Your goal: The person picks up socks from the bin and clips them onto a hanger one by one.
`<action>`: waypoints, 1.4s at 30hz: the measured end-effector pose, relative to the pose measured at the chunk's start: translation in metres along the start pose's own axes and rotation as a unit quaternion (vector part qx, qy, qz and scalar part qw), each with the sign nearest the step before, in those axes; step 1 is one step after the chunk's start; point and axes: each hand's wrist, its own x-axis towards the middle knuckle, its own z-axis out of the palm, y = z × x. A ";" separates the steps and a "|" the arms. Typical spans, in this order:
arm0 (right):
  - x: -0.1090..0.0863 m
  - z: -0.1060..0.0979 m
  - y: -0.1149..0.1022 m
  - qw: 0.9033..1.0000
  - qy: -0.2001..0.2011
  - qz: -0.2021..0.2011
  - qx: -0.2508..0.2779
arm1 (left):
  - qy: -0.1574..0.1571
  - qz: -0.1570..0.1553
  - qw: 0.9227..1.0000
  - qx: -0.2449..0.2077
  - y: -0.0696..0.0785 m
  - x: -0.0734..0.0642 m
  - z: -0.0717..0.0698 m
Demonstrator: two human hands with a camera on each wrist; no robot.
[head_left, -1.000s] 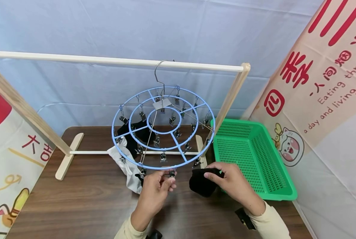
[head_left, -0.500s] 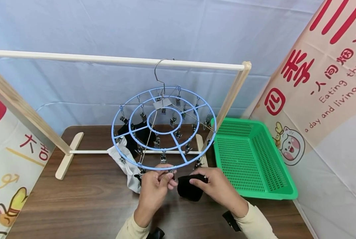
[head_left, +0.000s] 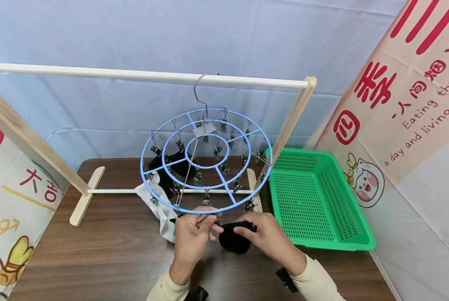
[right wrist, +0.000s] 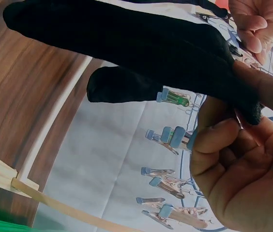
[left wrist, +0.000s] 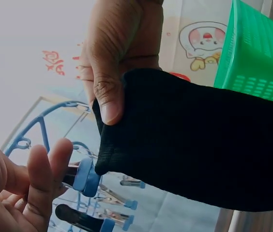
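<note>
A round blue clip hanger [head_left: 223, 180] hangs in front of me. At its near edge my left hand [head_left: 191, 238] pinches a metal clip with blue tips [left wrist: 85, 178] between thumb and fingers. My right hand [head_left: 272, 238] grips a black sock [head_left: 234, 241] by its opening, thumb on the near side. In the left wrist view the sock's cuff is right at the clip's blue tips; whether it lies between them I cannot tell. The sock's toe hangs away from the hand in the right wrist view. A white sock [head_left: 159, 211] and black socks [head_left: 180, 167] hang from the left side.
A wooden stand with a white rail [head_left: 134, 74] carries the hanger by its hook. The green basket [head_left: 303, 196] stands on the brown table [head_left: 96, 259] at the right, against a printed cloth. Several other clips dangle around the rings.
My right hand has brought the black sock leftward and slightly down, up close to my left hand. The left hand stays at the same clip, and the hanger has barely moved.
</note>
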 end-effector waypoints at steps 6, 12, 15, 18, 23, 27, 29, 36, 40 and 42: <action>0.002 0.004 -0.002 1.000 -0.006 -0.007 0.009 | 0.003 -0.004 1.000 -0.001 -0.001 0.000 0.000; 0.003 0.007 -0.004 0.999 -0.009 -0.028 0.025 | 0.010 -0.001 1.000 -0.011 -0.002 0.000 0.000; 0.004 0.009 -0.004 0.999 -0.006 -0.034 0.028 | 0.005 -0.003 1.000 -0.018 -0.001 -0.001 0.000; 0.005 0.010 -0.005 0.999 -0.003 -0.032 0.027 | 0.000 -0.006 1.000 -0.015 -0.001 -0.001 0.000; 0.005 0.011 -0.008 0.999 -0.003 -0.016 0.028 | -0.002 -0.004 1.000 -0.010 0.000 -0.002 0.000; 0.006 0.013 -0.009 0.999 0.002 -0.017 0.029 | -0.005 0.005 1.000 -0.005 -0.001 -0.002 0.000; 0.007 0.013 -0.010 0.999 0.004 -0.018 0.030 | -0.006 0.005 1.000 -0.003 -0.001 -0.002 0.000; 0.008 0.014 -0.011 1.000 0.004 -0.014 0.028 | -0.006 0.001 1.000 0.009 0.000 -0.002 0.000; 0.007 0.013 -0.011 1.000 0.000 0.000 0.027 | -0.015 -0.005 1.000 0.010 0.001 -0.002 0.000; 0.007 0.013 -0.010 1.000 -0.002 0.004 0.030 | -0.022 -0.011 1.000 0.010 0.001 -0.002 0.000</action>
